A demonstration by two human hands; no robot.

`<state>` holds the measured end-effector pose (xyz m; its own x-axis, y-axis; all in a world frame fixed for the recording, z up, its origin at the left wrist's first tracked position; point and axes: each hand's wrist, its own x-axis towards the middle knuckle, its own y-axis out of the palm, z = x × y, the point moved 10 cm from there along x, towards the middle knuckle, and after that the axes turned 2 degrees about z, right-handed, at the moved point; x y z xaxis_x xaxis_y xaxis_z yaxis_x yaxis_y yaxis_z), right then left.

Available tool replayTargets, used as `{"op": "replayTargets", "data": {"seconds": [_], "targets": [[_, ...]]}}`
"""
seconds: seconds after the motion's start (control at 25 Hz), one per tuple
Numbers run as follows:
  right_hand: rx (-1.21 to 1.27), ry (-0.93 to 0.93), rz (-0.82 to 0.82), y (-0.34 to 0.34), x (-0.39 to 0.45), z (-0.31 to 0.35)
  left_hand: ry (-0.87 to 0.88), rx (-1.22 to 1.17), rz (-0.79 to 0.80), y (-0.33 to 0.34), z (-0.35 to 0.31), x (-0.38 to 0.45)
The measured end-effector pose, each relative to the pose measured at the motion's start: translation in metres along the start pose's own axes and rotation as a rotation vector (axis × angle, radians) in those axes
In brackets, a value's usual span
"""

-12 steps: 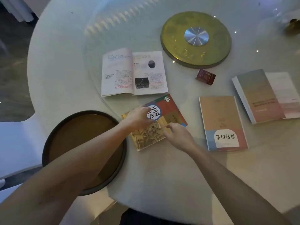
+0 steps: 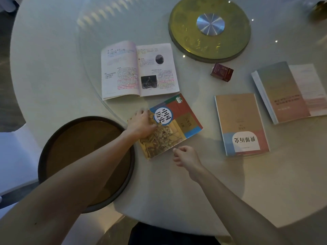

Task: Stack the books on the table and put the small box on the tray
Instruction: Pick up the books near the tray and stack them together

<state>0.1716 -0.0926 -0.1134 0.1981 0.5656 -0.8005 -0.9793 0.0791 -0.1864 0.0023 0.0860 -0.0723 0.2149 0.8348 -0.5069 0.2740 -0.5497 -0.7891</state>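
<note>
A colourful history book (image 2: 178, 124) lies closed and askew on the round white table (image 2: 53, 68). My left hand (image 2: 141, 123) rests flat on its left part, fingers curling over the far-left edge. My right hand (image 2: 185, 157) hovers just off the book's near corner, fingers loosely curled, holding nothing. An open book (image 2: 138, 69) lies behind it. A tan and blue book (image 2: 240, 124) and a thicker pale book (image 2: 290, 92) lie to the right. The small red box (image 2: 222, 72) sits between them. The round dark tray (image 2: 85, 149) stands at the near left, partly under my left forearm.
A gold turntable disc (image 2: 180, 29) with a silver hub sits at the back on a glass lazy Susan. A white chair (image 2: 14, 152) stands left of the tray. The table's near edge runs close below my arms.
My right hand has drawn back off the history book toward me. My left hand has slid to the book's left edge, uncovering the round title label.
</note>
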Motion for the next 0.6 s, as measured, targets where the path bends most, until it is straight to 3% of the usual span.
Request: {"op": "replayTargets", "data": {"seconds": [0.16, 0.36, 0.6], "targets": [[0.080, 0.042, 0.009, -0.005, -0.001, -0.003, -0.095, -0.021, 0.127, 0.011, 0.016, 0.003], [0.118, 0.077, -0.004, -0.014, -0.002, -0.009, -0.078, 0.102, 0.005, 0.013, 0.018, -0.009], [0.012, 0.031, -0.129, -0.044, -0.004, -0.009, -0.080, -0.040, 0.079, 0.037, 0.014, -0.028]]}}
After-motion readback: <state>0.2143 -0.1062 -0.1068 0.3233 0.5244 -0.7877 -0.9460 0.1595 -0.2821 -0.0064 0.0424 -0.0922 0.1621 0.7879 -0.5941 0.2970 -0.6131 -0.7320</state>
